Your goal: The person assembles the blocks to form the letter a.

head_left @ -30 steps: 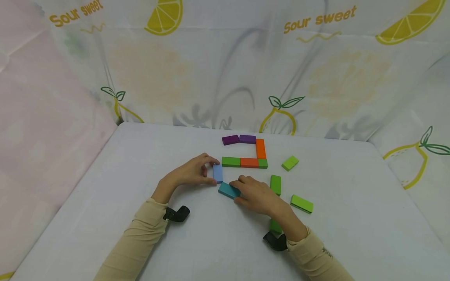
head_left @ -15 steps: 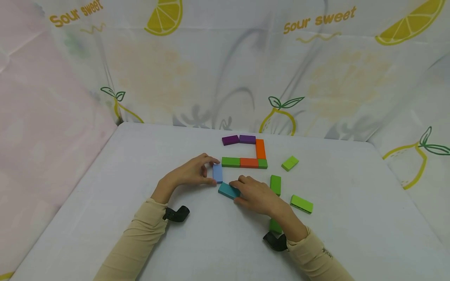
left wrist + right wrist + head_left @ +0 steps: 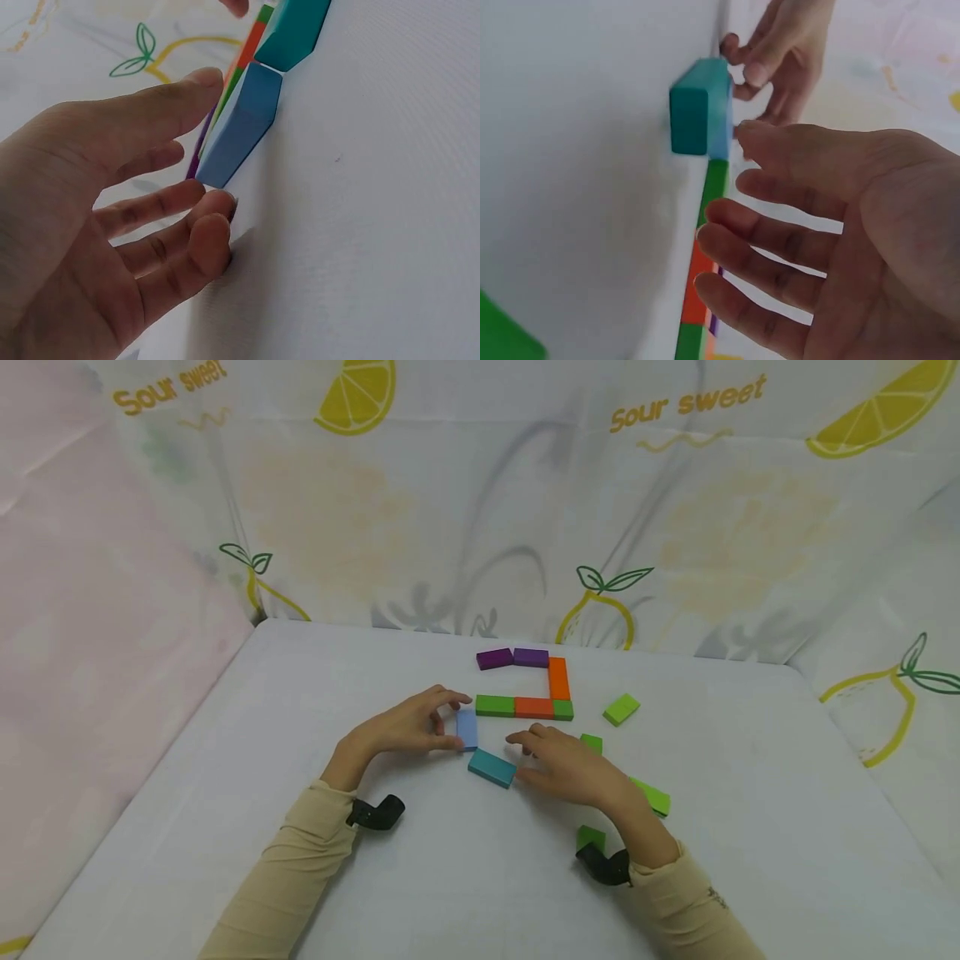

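In the head view, my left hand (image 3: 408, 722) is at a light blue block (image 3: 467, 730) lying flat. Its thumb and a finger bracket the block's two ends, and the left wrist view shows the other fingers (image 3: 180, 270) loosely bent. Just below and right of it lies a teal block (image 3: 492, 768), angled, one corner close to the light blue one. My right hand (image 3: 573, 768) hovers right of the teal block with fingers spread and nothing held; its thumb tip is close to the teal block's right end.
Above, a green block (image 3: 496, 706), a red-orange block (image 3: 534, 708), a small green block (image 3: 562, 710), an upright orange block (image 3: 558, 678) and two purple blocks (image 3: 531, 657) form a hooked line. Loose green blocks (image 3: 622, 710) lie to the right, some partly behind my right arm.
My right hand has let go of the teal block and drawn back to the right, its fingers lifted. The left hand and the light blue block stay in place; the head view shifts slightly.
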Tool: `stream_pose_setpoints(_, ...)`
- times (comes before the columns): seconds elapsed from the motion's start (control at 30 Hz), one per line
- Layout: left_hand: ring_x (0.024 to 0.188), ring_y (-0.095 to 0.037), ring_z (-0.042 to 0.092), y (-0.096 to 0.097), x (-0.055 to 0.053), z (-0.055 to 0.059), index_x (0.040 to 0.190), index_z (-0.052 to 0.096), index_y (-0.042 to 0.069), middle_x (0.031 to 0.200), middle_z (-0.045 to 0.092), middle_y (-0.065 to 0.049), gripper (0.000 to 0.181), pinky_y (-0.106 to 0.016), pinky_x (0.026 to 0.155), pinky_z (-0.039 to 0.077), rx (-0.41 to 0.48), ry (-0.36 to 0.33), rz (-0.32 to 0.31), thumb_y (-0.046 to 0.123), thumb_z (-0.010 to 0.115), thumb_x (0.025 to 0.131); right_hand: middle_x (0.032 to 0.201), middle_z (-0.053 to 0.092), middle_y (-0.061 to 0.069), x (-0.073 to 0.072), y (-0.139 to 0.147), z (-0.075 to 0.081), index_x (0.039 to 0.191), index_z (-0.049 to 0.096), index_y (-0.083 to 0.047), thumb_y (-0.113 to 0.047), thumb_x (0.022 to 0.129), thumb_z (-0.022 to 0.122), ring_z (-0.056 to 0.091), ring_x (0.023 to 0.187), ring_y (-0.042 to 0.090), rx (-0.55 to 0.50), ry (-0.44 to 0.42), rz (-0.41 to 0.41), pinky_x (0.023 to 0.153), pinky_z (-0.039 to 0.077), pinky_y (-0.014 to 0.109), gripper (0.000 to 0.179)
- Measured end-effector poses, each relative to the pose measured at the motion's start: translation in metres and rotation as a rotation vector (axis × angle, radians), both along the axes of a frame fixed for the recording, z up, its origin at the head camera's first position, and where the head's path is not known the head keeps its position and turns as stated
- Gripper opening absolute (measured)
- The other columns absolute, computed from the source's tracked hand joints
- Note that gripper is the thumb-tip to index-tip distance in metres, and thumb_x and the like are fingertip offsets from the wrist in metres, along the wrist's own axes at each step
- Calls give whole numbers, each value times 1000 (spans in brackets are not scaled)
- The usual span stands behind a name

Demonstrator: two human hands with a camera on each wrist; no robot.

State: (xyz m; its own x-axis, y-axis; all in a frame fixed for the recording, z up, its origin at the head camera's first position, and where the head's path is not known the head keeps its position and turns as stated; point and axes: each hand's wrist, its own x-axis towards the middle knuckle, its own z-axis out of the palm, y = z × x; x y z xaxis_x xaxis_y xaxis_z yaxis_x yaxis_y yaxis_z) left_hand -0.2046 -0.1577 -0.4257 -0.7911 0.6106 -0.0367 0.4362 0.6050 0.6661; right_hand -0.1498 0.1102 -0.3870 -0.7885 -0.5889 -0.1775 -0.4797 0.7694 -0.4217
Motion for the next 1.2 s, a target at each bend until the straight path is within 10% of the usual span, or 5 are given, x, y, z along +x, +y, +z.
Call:
stream_pose_setpoints(0.6, 101, -24, 55, 19, 9, 18, 118, 61, 8, 110, 62, -7, 40, -38, 79, 50, 122, 138, -135, 24, 72, 84, 107, 62, 7, -21, 62, 21, 125, 54, -6, -25, 94, 56, 58, 99, 22, -96, 12, -161, 82, 50, 40, 36)
stream_pose_setpoints(0.93, 98, -13, 57, 46, 16, -9, 107, 67, 9, 102, 69, -1, 24, -33, 88, 45, 217, 421, -194, 22, 65, 88, 74, 56, 4, -23, 76, 5, 102, 57, -5, -35, 93, 56, 50, 62, 15, 16, 0, -327, 55, 40, 28, 30)
stream_pose_setpoints(1.2, 103, -10, 57, 52, 28, -18, 106, 65, 13, 104, 67, 5, 24, -38, 98, 41, 146, 502, -226, 25, 66, 86, 62, 50, -1, -19, 80, -4, 78, 57, -9, -50, 91, 53, 46, 57, 15, 91, -10, -399, 50, 32, 26, 43)
